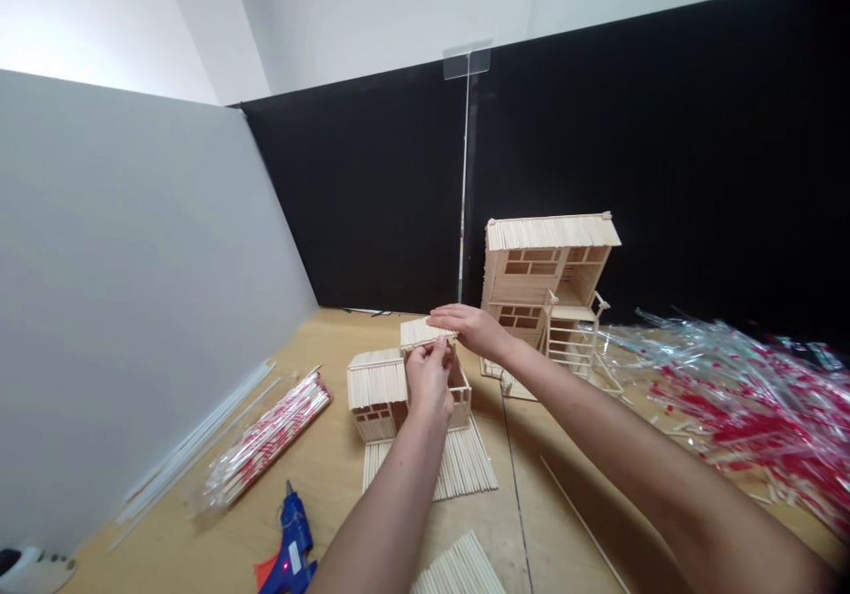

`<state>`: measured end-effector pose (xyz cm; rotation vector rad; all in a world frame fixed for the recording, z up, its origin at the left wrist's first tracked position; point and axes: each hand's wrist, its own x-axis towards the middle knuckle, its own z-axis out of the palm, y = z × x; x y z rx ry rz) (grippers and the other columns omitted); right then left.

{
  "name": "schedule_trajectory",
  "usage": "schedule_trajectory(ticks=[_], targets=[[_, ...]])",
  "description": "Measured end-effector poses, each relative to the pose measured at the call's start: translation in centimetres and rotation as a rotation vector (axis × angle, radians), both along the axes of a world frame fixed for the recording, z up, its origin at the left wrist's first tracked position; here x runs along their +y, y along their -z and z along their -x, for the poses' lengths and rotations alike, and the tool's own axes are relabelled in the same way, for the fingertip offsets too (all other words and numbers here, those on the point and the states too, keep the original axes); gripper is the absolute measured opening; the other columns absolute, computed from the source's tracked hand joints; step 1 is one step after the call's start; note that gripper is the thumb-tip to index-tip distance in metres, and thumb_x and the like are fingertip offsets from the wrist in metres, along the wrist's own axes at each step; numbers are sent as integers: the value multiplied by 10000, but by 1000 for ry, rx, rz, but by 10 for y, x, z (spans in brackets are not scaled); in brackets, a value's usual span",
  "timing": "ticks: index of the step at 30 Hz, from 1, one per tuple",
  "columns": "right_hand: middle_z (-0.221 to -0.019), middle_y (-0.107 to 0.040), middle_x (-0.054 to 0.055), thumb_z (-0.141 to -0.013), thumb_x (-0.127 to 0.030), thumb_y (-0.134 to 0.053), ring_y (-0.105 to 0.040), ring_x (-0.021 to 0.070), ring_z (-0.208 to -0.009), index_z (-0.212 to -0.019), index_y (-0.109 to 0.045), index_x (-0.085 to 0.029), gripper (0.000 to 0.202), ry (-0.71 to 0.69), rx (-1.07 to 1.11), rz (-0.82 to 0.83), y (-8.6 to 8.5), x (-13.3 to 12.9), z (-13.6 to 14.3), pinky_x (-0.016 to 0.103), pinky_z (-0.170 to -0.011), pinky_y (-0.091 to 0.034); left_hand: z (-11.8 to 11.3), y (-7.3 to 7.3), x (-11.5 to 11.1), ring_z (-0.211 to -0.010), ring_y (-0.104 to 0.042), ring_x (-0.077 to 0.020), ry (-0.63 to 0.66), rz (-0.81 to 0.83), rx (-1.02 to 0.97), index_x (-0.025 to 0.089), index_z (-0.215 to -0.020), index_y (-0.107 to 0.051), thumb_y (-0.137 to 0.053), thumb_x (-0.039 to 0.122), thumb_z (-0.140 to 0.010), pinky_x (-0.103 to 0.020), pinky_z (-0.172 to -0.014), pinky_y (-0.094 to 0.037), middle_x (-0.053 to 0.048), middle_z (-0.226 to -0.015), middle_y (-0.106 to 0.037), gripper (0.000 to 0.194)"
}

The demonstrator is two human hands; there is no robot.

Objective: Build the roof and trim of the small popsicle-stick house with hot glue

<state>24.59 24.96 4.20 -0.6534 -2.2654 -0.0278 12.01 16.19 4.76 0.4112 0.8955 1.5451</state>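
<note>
A small model house (377, 386) built from thin wooden sticks stands on a stick base mat (468, 466). Over its back section lies a stick roof panel (415, 332). My left hand (430, 381) is closed, thumb and fingertips pinching the panel's front edge. From the right, my right hand (479, 330) reaches over the panel's right end, fingers laid along the top and thumb near the edge. Part of the walls below is hidden behind my left hand.
A taller stick house (548, 262) stands behind on the right. A blue glue gun (292, 541) lies at front left, near a bag of sticks (269, 435) and white glue sticks (199, 435). Crumpled plastic wrappers (730, 399) cover the right side. Another stick panel (461, 567) lies in front.
</note>
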Motion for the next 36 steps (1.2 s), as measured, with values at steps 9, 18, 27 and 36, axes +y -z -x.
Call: schedule_trajectory(ticks=[9, 18, 27, 36], targets=[[-1197, -703, 76, -919, -146, -540, -636, 219, -1136, -1167, -713, -257, 322, 6, 54, 52, 9, 0, 1, 406, -979, -518, 0, 0, 1, -608, -560, -78, 6, 6, 3, 139, -687, -578, -896, 253, -562, -236, -701, -435, 23, -624, -614, 360], [-1193, -706, 80, -921, -147, -548, -642, 218, -1130, -1180, -708, -241, 318, -1, 82, 46, 18, 1, 2, 403, -995, -509, 1, -1, 2, -620, -569, -86, 11, 28, 3, 142, -704, -571, -864, 196, -602, -262, -730, -455, 20, -631, -613, 315], [-1223, -692, 80, -848, -121, -609, -638, 233, -1152, -1112, -733, -249, 318, 61, 186, 241, 17, -2, -1, 444, -1030, -486, 0, 0, 2, -641, -595, -99, 13, 34, 23, 148, -704, -574, -849, 197, -623, -283, -763, -458, 10, -655, -631, 291], [-785, -718, 85, -981, -317, -471, -689, 154, -657, -1125, -610, -145, 264, 140, 687, 1145, -5, -9, 8, 317, -682, -605, 1, 2, 2, -636, -609, -99, 23, 5, 4, 147, -699, -594, -858, 177, -609, -290, -780, -470, 4, -679, -652, 280]])
